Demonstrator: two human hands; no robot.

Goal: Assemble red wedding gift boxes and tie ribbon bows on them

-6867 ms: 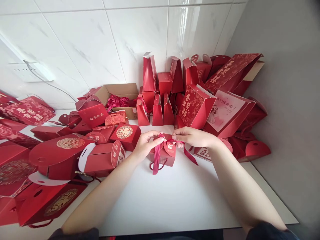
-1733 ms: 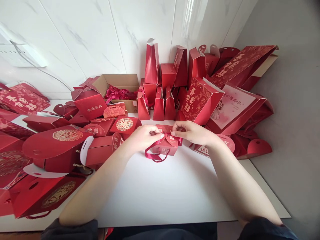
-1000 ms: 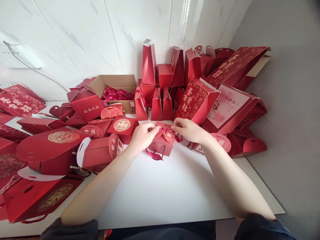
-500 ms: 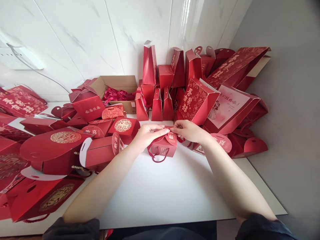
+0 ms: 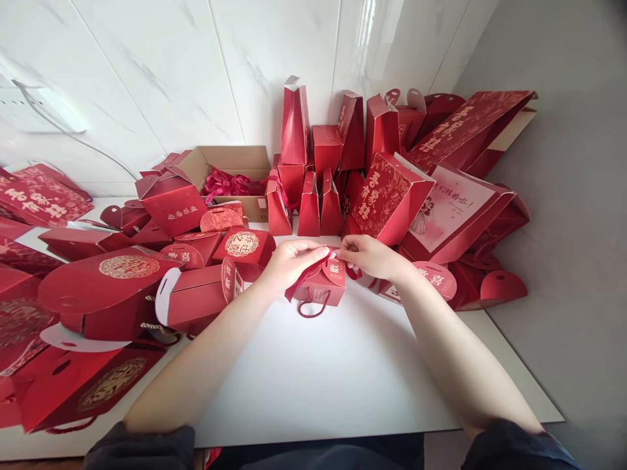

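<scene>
Crimson ribbon [image 5: 294, 290] pinched at its upper part between thumb and fingers of the left hand [image 5: 296, 262], with a loose end slanting down past the left side of a small red box [image 5: 327, 295]. Fingers of the right hand [image 5: 371, 256] likewise clamped together on ribbon, tips just beside those of the left, with more of the strip below the palm. Under both hands, upright on the white table [image 5: 343, 378], the box, with overlapping rounded flaps on top and a twisted cord handle [image 5: 313, 316] curving out from the near side onto the tabletop. Knotted or merely looped at the lid: impossible to tell behind the fingers.

Just left of the left hand, a red box with a round gold emblem [image 5: 241, 243]; nearer the forearm, another with a pale slotted tab [image 5: 168, 297]. Farther left, a crowded heap of larger boxes, among them one with a broad rounded flap [image 5: 78, 287]. Behind, near the tiled wall [image 5: 279, 46], an open cardboard carton [image 5: 255, 207] with a tangle of ribbons [image 5: 230, 186] inside. Beyond the box in hand, tall tapered boxes [image 5: 294, 130] in a stacked group. To the right, a tilted patterned box [image 5: 377, 199] beside one with a pale pink panel [image 5: 443, 212]; partly hidden by the right wrist, a low box with a rounded flap [image 5: 438, 281]. Dark sleeves [image 5: 142, 447] at the bottom edge.
</scene>
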